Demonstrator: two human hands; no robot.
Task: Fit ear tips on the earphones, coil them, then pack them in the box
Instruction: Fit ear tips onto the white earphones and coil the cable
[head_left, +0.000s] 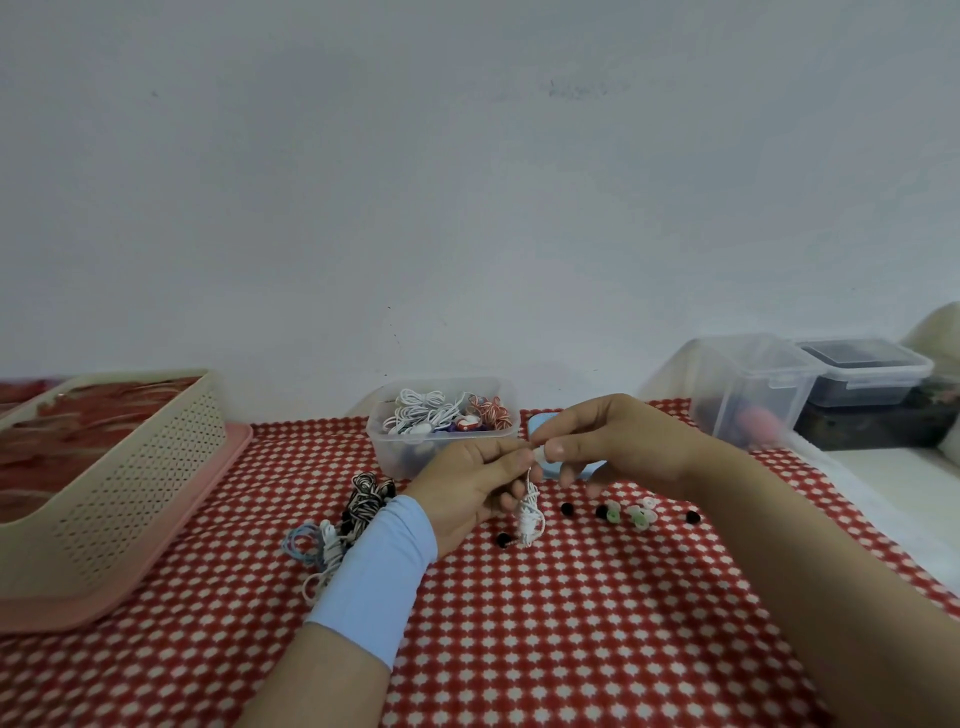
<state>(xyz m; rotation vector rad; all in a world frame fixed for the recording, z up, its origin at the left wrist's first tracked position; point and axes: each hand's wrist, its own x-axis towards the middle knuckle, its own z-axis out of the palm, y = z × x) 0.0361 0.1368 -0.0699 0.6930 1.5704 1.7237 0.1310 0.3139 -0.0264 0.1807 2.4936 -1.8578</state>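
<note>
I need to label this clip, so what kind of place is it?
Probably a home table used for small packing work: a checked red cloth, a plastic box of coiled earphones, loose ear tips, and a plain wall behind.

Both forearms reach forward and meet at centre, raised off the surface below. The left hand (470, 486), a pale blue band around its wrist, curls its fingers (511, 460) into a pinch. The right hand (610, 441), wrist bare, pinches thumb against forefinger, touching the left fingertips.
</note>
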